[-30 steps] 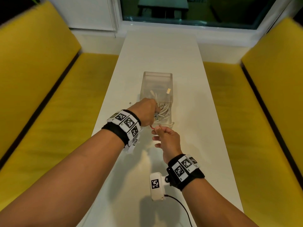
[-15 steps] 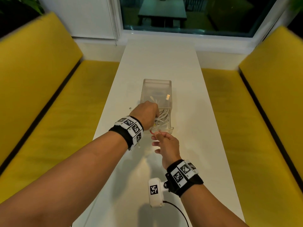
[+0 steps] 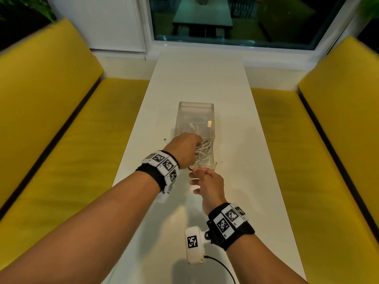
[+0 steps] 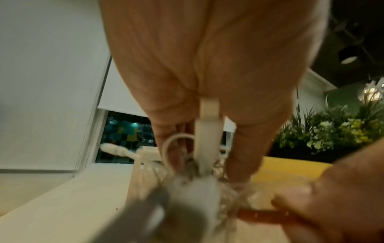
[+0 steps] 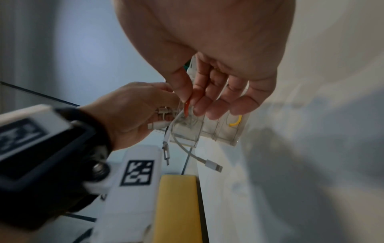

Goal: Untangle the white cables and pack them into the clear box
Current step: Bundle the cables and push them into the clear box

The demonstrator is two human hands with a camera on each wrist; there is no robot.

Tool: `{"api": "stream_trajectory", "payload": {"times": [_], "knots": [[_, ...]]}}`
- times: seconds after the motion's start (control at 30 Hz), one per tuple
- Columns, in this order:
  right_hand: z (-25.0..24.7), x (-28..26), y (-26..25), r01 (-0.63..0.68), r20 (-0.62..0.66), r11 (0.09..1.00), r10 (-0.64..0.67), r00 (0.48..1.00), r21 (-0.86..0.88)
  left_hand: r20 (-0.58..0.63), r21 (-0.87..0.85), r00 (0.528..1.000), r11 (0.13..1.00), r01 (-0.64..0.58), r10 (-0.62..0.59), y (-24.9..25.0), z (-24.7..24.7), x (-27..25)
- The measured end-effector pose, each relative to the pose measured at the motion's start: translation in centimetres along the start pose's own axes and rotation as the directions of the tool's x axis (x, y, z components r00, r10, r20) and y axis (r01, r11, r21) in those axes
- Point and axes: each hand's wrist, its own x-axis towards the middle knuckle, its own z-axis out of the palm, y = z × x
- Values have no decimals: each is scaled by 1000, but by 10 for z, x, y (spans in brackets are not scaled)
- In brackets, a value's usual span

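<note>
The clear box stands on the white table, with white cables bundled in its near end and a USB plug further back. My left hand reaches over the near left wall and grips the white cables. A cable end sticks out left of the box. Just in front of the box, my right hand pinches a red rubber band between thumb and forefinger, touching the bundle. A Lightning plug hangs loose. The left fingertips are hidden in the head view.
Yellow benches run along both long sides of the narrow table. A yellow band lies in the box. A window lies beyond the table's far end. A black wire trails from the right wrist camera.
The head view has tilted up, so the box and hands sit lower in the picture. Both hands keep their holds at the near end of the box.
</note>
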Motion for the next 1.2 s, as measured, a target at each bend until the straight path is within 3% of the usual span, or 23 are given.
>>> {"api": "stream_trajectory", "payload": {"times": [0.07,0.13,0.2,0.43,0.83,0.97,1.07,1.13,1.2], "knots": [[0,0,0,-7,9,1000,7,1000,16,77,-79,997,997,-25,31,-6,-6,-8],[2,-2,2,-8,25,1000,7,1000,28,82,-61,996,998,-30,35,-14,-7,-14],[4,-5,5,-10,31,1000,9,999,25,67,47,998,999,-16,13,-20,-2,-15],[6,-6,5,-9,14,999,9,1000,33,-45,-93,997,994,55,-59,-11,3,-9],[3,-2,1,9,13,1000,-10,1000,27,-126,-4,980,988,154,-153,17,13,12],[0,2,0,-13,11,998,13,1000,61,-43,-53,992,992,113,-115,8,7,8],[0,2,0,-27,22,996,25,999,87,76,87,994,994,66,-72,3,-4,-4],[-1,2,0,-30,30,995,27,999,93,119,205,986,974,95,-121,-1,-10,-11],[-1,1,-1,-27,32,996,24,999,89,105,200,979,968,150,-174,-4,-13,-14]]}}
